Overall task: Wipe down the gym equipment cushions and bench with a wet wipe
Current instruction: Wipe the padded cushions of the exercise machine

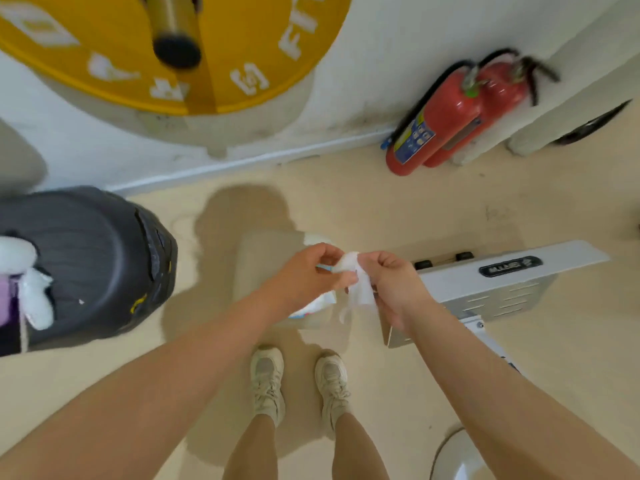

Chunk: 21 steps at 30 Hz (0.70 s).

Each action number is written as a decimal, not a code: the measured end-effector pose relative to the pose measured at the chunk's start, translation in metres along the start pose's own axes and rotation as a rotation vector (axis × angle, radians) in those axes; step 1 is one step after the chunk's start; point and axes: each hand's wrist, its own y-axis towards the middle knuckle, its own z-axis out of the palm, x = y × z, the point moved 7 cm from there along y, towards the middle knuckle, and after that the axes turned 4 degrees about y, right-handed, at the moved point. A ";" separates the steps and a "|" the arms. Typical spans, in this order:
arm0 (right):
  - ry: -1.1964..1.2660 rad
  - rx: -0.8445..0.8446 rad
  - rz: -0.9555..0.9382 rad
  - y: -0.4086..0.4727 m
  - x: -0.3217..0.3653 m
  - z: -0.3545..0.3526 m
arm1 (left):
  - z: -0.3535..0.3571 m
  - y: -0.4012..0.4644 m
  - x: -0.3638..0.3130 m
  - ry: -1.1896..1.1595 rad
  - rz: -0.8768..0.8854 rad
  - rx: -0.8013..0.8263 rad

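Observation:
A white wet wipe (360, 289) hangs bunched between both hands at the middle of the head view. My left hand (308, 275) pinches its upper left part with fingers curled. My right hand (394, 282) pinches the upper right part, and the loose end dangles below. Under the hands, on a low beige block (256, 265), lies a wipe packet (318, 304), mostly hidden by my left wrist. No cushion or bench pad shows plainly.
A yellow weight plate on a bar (173, 46) hangs at top left. A dark bin (90, 265) with crumpled wipes stands left. Two red fire extinguishers (453, 116) lean on the wall. A white machine frame (502, 282) sits right. My shoes (298, 382) stand on beige floor.

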 end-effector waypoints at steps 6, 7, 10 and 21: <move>-0.112 -0.068 -0.262 -0.144 0.077 -0.025 | 0.004 -0.084 -0.134 0.293 0.212 0.056; -0.089 -0.072 -0.259 -0.163 0.079 -0.035 | 0.013 -0.096 -0.152 0.321 0.219 0.099; 0.021 -0.036 -0.168 -0.214 0.071 -0.065 | 0.054 -0.130 -0.186 0.324 0.178 0.315; 0.568 -0.582 -0.289 -0.430 -0.085 -0.184 | 0.293 -0.250 -0.170 0.419 0.149 0.789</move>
